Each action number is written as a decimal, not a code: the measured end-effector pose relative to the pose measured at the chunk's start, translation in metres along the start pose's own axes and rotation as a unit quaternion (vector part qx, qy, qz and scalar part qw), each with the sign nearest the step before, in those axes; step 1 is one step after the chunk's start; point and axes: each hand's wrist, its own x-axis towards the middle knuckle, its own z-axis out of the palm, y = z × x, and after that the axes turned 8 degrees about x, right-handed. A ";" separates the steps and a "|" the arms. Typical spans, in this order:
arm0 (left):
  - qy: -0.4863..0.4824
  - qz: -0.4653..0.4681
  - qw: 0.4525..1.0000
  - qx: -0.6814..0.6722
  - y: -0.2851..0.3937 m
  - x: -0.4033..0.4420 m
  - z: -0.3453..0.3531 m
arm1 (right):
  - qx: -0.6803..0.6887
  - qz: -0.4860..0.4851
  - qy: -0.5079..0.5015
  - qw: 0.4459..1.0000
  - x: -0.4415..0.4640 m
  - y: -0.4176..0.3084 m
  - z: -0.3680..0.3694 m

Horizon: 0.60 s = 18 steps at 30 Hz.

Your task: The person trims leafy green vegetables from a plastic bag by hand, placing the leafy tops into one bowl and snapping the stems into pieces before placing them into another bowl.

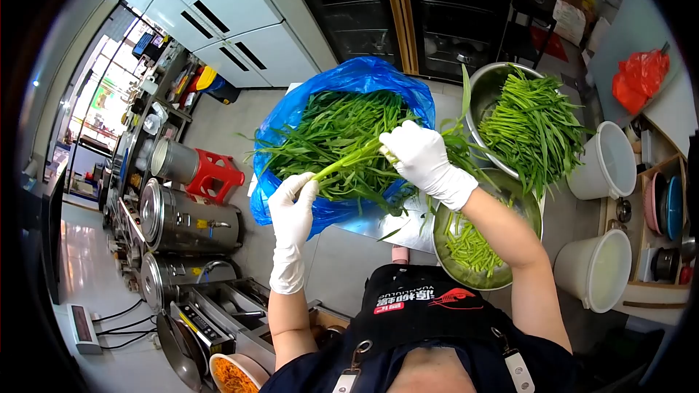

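A few green stalks (348,161) are stretched between my two white-gloved hands, above a blue plastic bag (273,113) full of long leafy greens (331,120). My left hand (293,207) pinches the stalk ends between thumb and fingers. My right hand (419,156) is closed around the leafier part, higher and to the right. To the right of the bag, a metal bowl (477,94) is heaped with leafy stems (528,120). Nearer to me, partly under my right forearm, a second metal bowl (443,229) holds short cut stem pieces (473,247).
Two white buckets (608,160) (597,269) stand on the right. Large steel pots (193,224) and a red stool (216,175) are on the left. A bowl of shredded orange food (234,375) sits at the lower left. White cabinets (218,14) stand behind.
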 end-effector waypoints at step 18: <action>-0.130 -0.103 0.977 -0.132 0.002 0.003 -0.006 | 0.010 -0.020 -0.004 1.000 -0.004 0.001 -0.007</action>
